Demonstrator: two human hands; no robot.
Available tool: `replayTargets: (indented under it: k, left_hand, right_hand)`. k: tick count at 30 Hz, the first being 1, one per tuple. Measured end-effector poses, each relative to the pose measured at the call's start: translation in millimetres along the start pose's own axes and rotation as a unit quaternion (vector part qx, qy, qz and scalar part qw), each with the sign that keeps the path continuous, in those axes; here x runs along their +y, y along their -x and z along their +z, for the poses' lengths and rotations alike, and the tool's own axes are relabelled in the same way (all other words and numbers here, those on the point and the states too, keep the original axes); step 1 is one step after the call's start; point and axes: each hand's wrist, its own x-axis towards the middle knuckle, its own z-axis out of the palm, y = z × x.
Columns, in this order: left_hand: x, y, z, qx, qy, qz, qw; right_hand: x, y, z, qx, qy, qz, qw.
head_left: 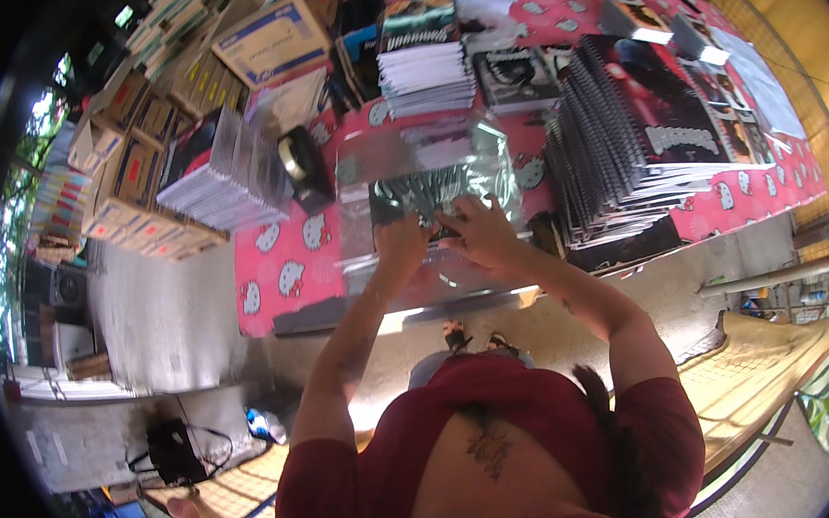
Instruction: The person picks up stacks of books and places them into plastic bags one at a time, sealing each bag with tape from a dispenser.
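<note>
Both hands are down on the clear, glossy plastic sleeve (423,176) at frame centre, over a dark booklet inside it. The left hand (401,241) presses with fingers curled, its grip closed on the sleeve's near edge; the right hand (476,233) lies flat, fingers spread. My advice: pin with the flat hand and smooth the film outward so it doesn't crease or slide. The surface wears a red cloth with white cat faces (284,269). A tall stack of spiral-bound notebooks (638,134) sits right; cardboard boxes (271,41) crowd the upper left.
</note>
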Motion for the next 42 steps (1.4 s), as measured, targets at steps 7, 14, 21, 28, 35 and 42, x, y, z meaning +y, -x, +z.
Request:
replayTargets:
  k: [7,14,21,28,35,42]
  left_hand:
    - [14.2,36.1,27.1,0.211,0.025,0.260,0.942]
    - [-66.4,32.7,-41.1,0.177,0.412,-0.035,0.893]
    - [-110.0,-20.4,-12.8,0.361,0.388,-0.008,0.848]
    - [-262.5,-62.9,-17.7,0.152,0.598,-0.297,0.729]
    - [-262.0,-37.7,38.0,0.289,0.565,-0.134,0.761]
    - [-199.9,-19.9,-96.8,0.221,0.120,-0.131,0.959]
  right_hand:
    - [58.4,-103.5,9.9,-0.189,-0.067,0.091,0.975]
    - [98.2,-125.1,-93.7,-0.238,-0.510,0.292,0.773]
    - [26.7,-94.1,-126.3,0.104,-0.445,0.067,0.887]
    - [-30.6,-122.7,-181.2,0.058,-0.106,-0.146,0.982]
    - [-79.2,-154.6,-169.0,-0.006,-0.088,-0.136,0.987]
    - [-86.4,-164.6,-149.4,0.032,-0.048,-0.072,0.996]
